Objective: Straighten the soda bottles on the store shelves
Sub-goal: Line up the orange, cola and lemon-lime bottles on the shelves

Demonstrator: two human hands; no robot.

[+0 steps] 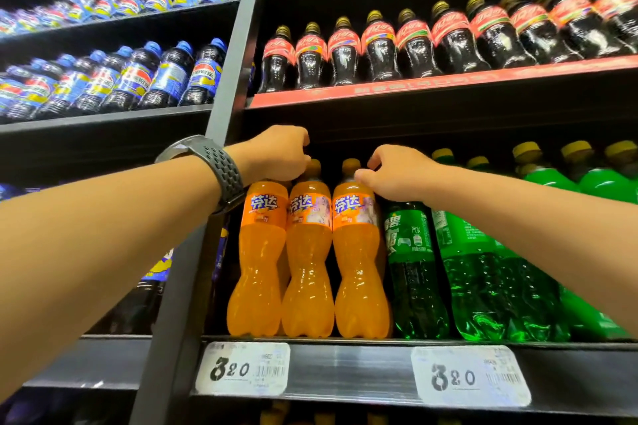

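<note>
Three orange soda bottles stand upright in a row at the front edge of the shelf point(345, 369), at its left end beside the upright post point(224, 79): left orange bottle point(257, 252), mid orange bottle point(307, 252), right orange bottle point(359, 252), touching side by side, labels facing fwd. L hand point(276, 152), w/ a grey watch point(221, 166) on the wrist, sits on top of the left orange bottle, fingers curled down round its neck; cap hidden under the hand. Cap of the mid orange bottle shows just right of those fingers. R hand point(397, 172) covers the top of the first green bottle point(411, 269), fingers curled, thumb tip touching the neck of the right orange bottle; what the curled fingers close on is hidden, so grip cannot be told. More green bottles point(483, 269) run toward the shelf's right end. Two price tags point(241, 369) marked 3.20 are on the front edge. Shelf above: red-label cola bottles point(345, 52). Left bay: blue-label cola bottles point(138, 79).
</note>
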